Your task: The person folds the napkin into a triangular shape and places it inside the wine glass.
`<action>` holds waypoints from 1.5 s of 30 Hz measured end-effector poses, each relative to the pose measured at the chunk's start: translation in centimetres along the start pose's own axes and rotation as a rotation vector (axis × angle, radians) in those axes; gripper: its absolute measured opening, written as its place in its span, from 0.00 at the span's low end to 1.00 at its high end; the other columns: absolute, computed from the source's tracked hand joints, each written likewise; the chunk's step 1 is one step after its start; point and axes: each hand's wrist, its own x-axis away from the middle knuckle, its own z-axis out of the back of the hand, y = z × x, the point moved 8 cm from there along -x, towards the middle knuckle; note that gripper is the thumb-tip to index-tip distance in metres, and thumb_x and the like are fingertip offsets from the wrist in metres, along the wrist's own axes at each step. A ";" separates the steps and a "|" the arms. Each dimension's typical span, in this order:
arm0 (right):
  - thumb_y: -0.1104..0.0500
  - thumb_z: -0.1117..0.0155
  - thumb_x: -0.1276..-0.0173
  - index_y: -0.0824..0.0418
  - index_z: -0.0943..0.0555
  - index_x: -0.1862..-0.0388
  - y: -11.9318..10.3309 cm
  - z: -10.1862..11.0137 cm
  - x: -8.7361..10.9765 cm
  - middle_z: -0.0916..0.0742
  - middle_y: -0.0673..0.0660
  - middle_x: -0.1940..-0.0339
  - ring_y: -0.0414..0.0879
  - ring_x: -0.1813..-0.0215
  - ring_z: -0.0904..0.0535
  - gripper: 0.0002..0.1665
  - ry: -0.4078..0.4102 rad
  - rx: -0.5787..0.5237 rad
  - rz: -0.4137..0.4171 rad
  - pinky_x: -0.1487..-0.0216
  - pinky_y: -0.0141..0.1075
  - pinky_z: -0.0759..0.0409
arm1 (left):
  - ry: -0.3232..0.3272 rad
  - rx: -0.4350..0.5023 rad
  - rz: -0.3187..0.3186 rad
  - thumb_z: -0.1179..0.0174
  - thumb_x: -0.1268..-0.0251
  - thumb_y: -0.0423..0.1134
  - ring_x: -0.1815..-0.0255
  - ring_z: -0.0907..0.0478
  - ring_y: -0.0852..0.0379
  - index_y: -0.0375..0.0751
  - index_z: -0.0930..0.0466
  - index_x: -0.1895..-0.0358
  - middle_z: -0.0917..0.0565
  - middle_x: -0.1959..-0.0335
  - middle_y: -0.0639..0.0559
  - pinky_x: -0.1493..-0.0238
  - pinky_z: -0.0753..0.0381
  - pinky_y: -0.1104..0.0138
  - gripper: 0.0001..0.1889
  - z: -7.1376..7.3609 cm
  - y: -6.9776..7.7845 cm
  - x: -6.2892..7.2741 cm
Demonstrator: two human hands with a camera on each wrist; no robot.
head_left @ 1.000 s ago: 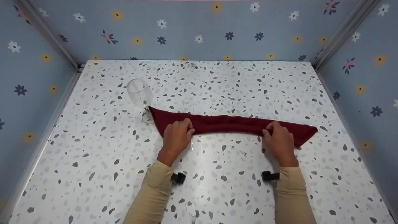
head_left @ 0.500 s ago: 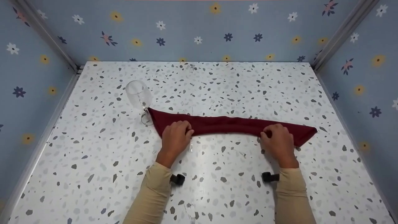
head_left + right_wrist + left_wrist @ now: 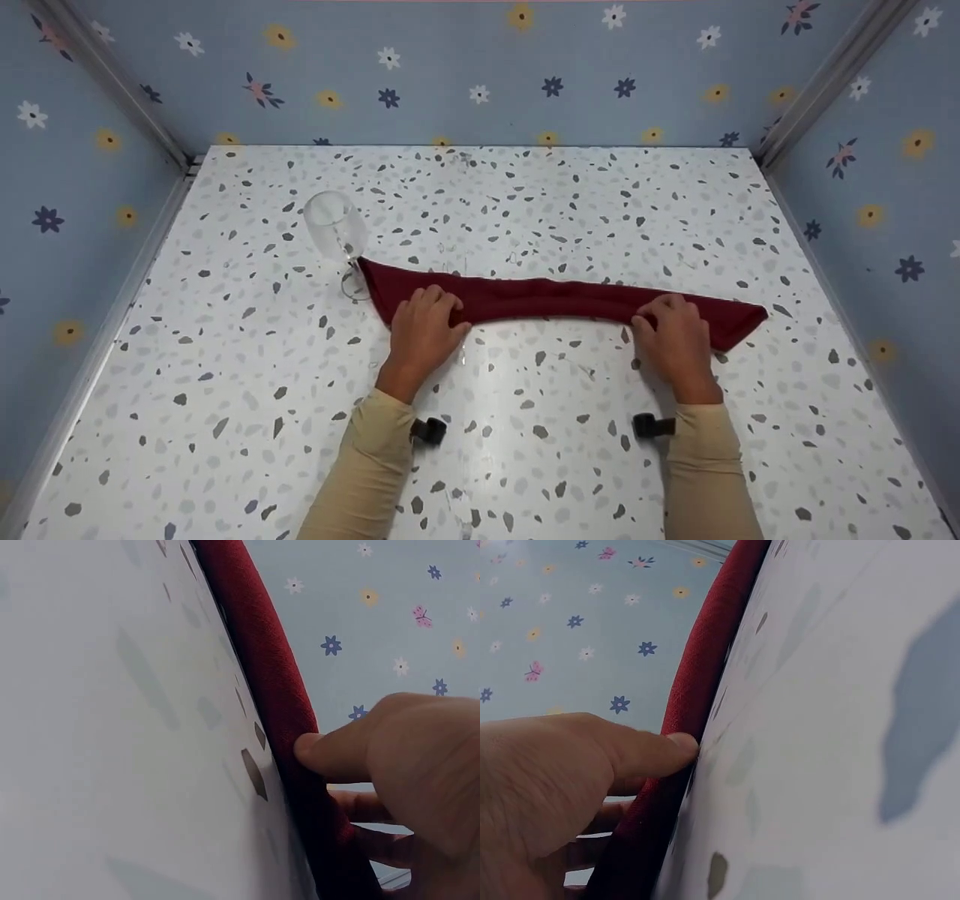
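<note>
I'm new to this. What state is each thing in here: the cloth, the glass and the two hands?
Cloth: gathered into a long strip, lying across the table.
Glass: standing upright, looks empty; whether the cloth's tip touches it, I cannot tell.
Left hand: pinching the cloth between thumb and fingers.
Right hand: also pinching the cloth, nearer its other end.

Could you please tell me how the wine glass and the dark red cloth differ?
Look: the wine glass is clear and see-through, while the dark red cloth is opaque.
Pose: the wine glass stands upright, while the dark red cloth lies in a long strip.
Handling: the left hand and right hand hold the dark red cloth; neither touches the wine glass.
Both are on the speckled tabletop.
</note>
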 end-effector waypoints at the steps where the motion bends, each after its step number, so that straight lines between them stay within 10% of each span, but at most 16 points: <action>1: 0.56 0.38 0.27 0.63 0.14 0.57 -0.1 0.1 0.0 0.20 0.64 0.47 0.64 0.42 0.28 0.11 0.012 0.005 0.009 0.44 0.63 0.34 | 0.004 0.004 -0.002 0.28 0.39 0.46 0.53 0.26 0.48 0.43 0.14 0.57 0.20 0.57 0.50 0.53 0.26 0.55 0.13 0.0 0.0 0.0; 27: 0.52 0.44 0.22 0.60 0.19 0.52 1.4 0.3 0.0 0.13 0.60 0.55 0.60 0.48 0.19 0.13 0.023 -0.054 -0.086 0.40 0.57 0.34 | 0.047 0.017 0.026 0.34 0.32 0.43 0.67 0.18 0.44 0.45 0.24 0.63 0.18 0.74 0.50 0.61 0.25 0.52 0.09 0.6 -0.4 -0.2; 36: 0.58 0.35 0.28 0.66 0.16 0.64 0.6 1.0 -0.2 0.21 0.64 0.58 0.61 0.53 0.28 0.11 0.128 -0.009 -0.054 0.50 0.54 0.30 | 0.019 -0.009 0.013 0.34 0.33 0.47 0.52 0.26 0.46 0.45 0.12 0.61 0.20 0.59 0.48 0.52 0.28 0.52 0.10 0.6 -0.4 -0.4; 45: 0.54 0.38 0.26 0.63 0.14 0.48 -0.9 -0.3 -0.2 0.18 0.63 0.51 0.60 0.47 0.26 0.17 0.028 -0.041 0.060 0.44 0.58 0.31 | 0.011 -0.015 -0.010 0.29 0.40 0.50 0.47 0.28 0.46 0.44 0.12 0.56 0.21 0.53 0.47 0.43 0.31 0.49 0.15 0.5 -0.4 -0.2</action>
